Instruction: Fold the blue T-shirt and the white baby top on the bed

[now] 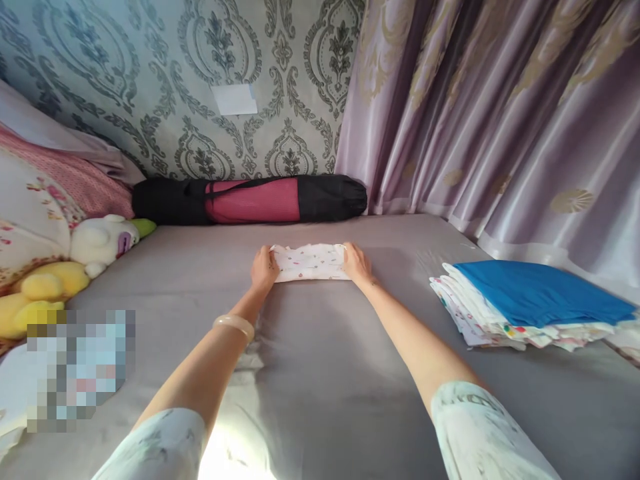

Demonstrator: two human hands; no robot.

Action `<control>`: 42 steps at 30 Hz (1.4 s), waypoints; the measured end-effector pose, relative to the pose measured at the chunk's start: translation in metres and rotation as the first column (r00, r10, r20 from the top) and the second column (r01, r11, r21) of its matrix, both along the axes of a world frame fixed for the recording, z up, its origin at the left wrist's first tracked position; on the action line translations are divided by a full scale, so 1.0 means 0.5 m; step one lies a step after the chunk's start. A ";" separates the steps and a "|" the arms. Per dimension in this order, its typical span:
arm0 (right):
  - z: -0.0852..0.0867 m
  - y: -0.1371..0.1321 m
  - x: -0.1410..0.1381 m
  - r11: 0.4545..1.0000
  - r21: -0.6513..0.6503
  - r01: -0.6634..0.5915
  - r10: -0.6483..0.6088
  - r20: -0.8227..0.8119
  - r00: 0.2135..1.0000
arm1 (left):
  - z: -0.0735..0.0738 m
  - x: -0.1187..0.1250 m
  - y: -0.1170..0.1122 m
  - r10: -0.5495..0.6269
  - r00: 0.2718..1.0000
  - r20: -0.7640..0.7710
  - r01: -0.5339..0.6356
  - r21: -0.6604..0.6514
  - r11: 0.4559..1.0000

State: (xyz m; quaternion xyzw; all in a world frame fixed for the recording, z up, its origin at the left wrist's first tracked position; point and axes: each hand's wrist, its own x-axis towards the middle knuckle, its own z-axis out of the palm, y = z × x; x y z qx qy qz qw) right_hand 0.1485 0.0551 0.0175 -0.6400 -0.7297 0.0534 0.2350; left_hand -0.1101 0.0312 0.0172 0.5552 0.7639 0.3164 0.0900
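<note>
A white cloth with a small coloured print [311, 262] is stretched in a folded strip above or on the grey bed sheet; whether it touches the sheet I cannot tell. My left hand [265, 268] grips its left end, fingers closed round the edge. At the right end my right hand [357, 264] holds it the same way, thumb side up. To the right lies a stack of folded cloths [480, 313], printed white ones below and a plain blue cloth [540, 291] on top.
A rolled mat in a black and pink bag [253, 200] lies along the patterned wall. Purple curtains [450, 120] hang at the right. Plush toys, one white [100, 241] and one yellow [47, 287], rest at the left beside floral bedding [30, 207]. A blurred patch covers something lower left.
</note>
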 end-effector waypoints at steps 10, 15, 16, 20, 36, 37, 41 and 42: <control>-0.017 0.009 -0.005 0.977 -0.073 0.198 -0.199 0.002 0.980 | -0.002 -0.012 0.007 0.111 0.987 -0.115 -0.127 -0.147 0.981; -0.015 0.029 0.011 0.975 -0.101 0.199 -0.205 -0.053 0.977 | 0.003 -0.020 0.011 0.099 0.987 -0.126 -0.122 -0.195 0.973; -0.012 0.033 0.018 0.976 -0.126 0.176 -0.186 -0.073 0.980 | 0.006 -0.022 0.010 0.097 0.986 -0.132 -0.122 -0.195 0.973; 0.015 0.028 0.033 0.967 -0.208 0.146 -0.172 -0.110 0.979 | 0.024 -0.008 -0.007 0.078 0.952 -0.298 -0.105 -0.076 0.992; 0.014 -0.046 -0.150 0.948 -0.166 -0.273 0.301 0.176 0.937 | -0.003 0.112 -0.016 -0.323 0.858 -0.398 0.265 -0.195 0.944; 0.008 -0.043 -0.149 0.949 -0.165 -0.269 0.297 0.183 0.937 | -0.011 0.108 -0.015 -0.321 0.855 -0.408 0.257 -0.204 0.945; -0.012 -0.038 -0.149 0.957 -0.137 -0.255 0.279 0.197 0.940 | -0.028 0.103 -0.010 -0.332 0.857 -0.395 0.243 -0.259 0.935; -0.014 -0.037 -0.149 0.958 -0.131 -0.253 0.276 0.194 0.941 | -0.029 0.103 -0.008 -0.329 0.860 -0.389 0.237 -0.266 0.934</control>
